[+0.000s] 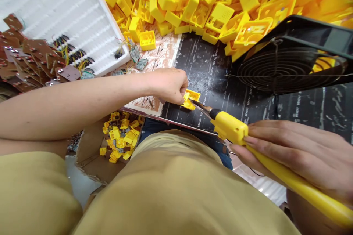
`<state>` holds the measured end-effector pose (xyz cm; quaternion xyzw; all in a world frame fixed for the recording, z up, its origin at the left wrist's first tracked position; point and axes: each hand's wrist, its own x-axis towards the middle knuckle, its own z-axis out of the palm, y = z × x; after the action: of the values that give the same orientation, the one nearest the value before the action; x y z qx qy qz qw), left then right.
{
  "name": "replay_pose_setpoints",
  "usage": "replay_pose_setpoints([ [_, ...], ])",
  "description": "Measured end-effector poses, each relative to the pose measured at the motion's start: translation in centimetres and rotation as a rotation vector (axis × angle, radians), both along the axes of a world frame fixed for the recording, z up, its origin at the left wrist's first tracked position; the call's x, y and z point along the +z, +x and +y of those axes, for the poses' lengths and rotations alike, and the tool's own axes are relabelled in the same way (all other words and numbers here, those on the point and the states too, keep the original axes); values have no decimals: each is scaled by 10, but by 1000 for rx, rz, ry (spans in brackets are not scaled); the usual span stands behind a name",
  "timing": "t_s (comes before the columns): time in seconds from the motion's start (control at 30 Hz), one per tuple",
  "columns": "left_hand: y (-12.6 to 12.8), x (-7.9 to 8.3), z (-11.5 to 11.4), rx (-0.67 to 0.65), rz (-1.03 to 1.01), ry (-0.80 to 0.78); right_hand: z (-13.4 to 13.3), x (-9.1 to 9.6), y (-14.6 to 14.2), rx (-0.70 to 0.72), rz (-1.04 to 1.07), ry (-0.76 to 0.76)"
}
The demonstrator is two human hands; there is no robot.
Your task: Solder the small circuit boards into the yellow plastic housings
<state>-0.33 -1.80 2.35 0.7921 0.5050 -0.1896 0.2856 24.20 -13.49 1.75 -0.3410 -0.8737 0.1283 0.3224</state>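
Note:
My left hand (168, 84) is closed in a pinch on a small yellow plastic housing (191, 99) that rests on the black mat (220, 77) at the table's near edge. My right hand (300, 154) grips a yellow-handled soldering iron (242, 134); its metal tip (199, 105) touches the housing just right of my left fingers. What is inside the housing is hidden by my fingers.
A big heap of yellow housings (215, 3) fills the back of the table. A black fan with a wire grille (286, 66) stands at right. A white tray (55, 3) with brown circuit boards (30, 58) lies at left. Below the table a cardboard box holds yellow assembled parts (121, 139).

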Motion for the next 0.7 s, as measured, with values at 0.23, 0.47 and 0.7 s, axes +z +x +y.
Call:
replay_pose_setpoints([
  [0.23, 1, 1, 0, -18, 20, 16, -2, 1, -1, -48, 16, 8],
  [0.47, -3, 1, 2, -33, -22, -21, 8, -8, -7, 102, 50, 59],
  [0.7, 0, 4, 3, -61, 47, -26, 10, -6, -4, 98, 43, 86],
])
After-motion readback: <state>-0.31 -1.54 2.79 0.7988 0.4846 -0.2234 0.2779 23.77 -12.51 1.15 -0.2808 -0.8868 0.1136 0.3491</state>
